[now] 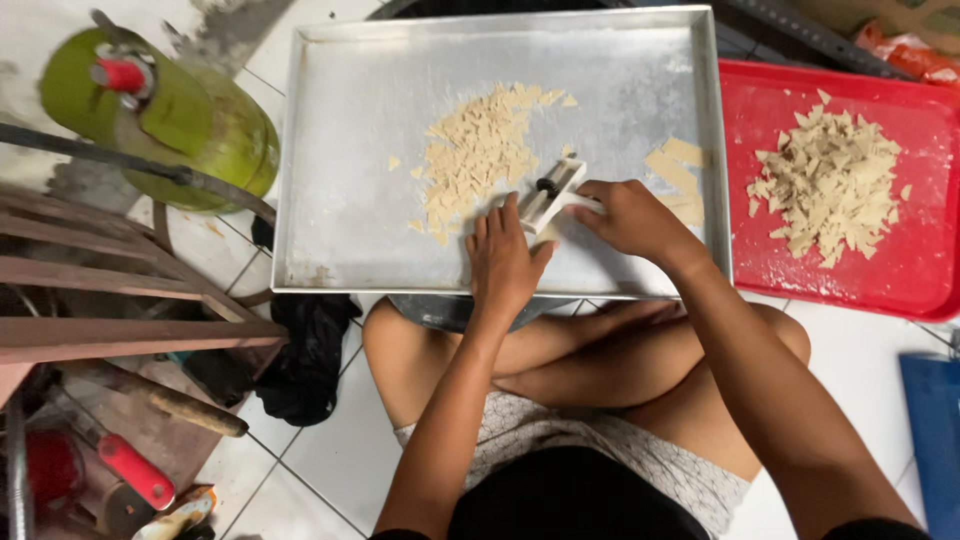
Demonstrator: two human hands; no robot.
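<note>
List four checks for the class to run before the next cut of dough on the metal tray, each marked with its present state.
1. Right hand grips the white plastic roller cutter: ok.
2. Left hand rests flat on the silver rectangular metal tray, fingers beside the cutter: not ok.
3. Uncut pale dough strips remain: ok.
4. Blade sharpness: cannot tell.

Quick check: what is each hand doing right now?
Left hand: open, fingers flat on the silver metal tray beside the white plastic roller cutter.
Right hand: closed around the cutter's handle.
</note>
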